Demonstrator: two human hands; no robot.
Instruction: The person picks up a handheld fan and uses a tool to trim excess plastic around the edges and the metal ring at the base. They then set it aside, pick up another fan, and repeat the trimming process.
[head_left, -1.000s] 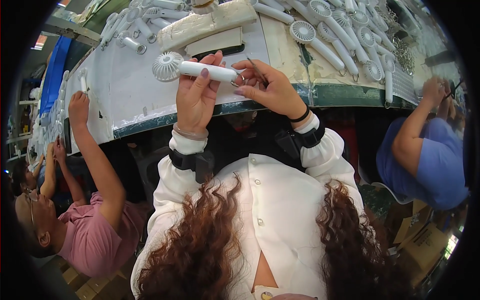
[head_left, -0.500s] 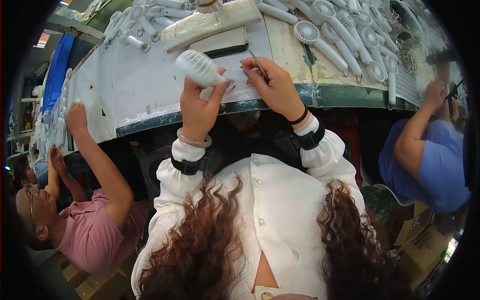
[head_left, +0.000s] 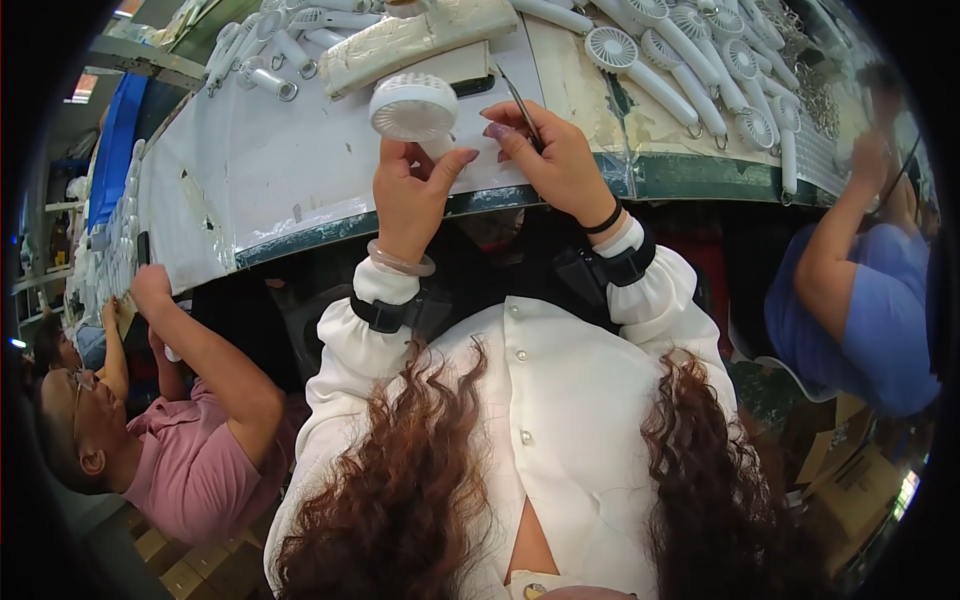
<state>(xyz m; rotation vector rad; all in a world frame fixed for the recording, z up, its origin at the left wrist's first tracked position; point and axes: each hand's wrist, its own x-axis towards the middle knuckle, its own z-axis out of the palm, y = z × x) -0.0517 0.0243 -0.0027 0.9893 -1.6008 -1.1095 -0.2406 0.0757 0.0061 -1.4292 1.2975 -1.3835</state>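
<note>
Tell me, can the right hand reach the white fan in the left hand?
Probably yes: the right hand is close by and nothing shows between it and the white fan, though that hand holds a slim tool.

White blouse (head_left: 590, 390), black wrist straps (head_left: 378, 313)

A white handheld fan (head_left: 414, 108) is held in the left hand (head_left: 410, 195), its round grilled head left uncovered, and a slim pointed tool (head_left: 519, 99) is held slanting in the right hand (head_left: 556, 168).
</note>
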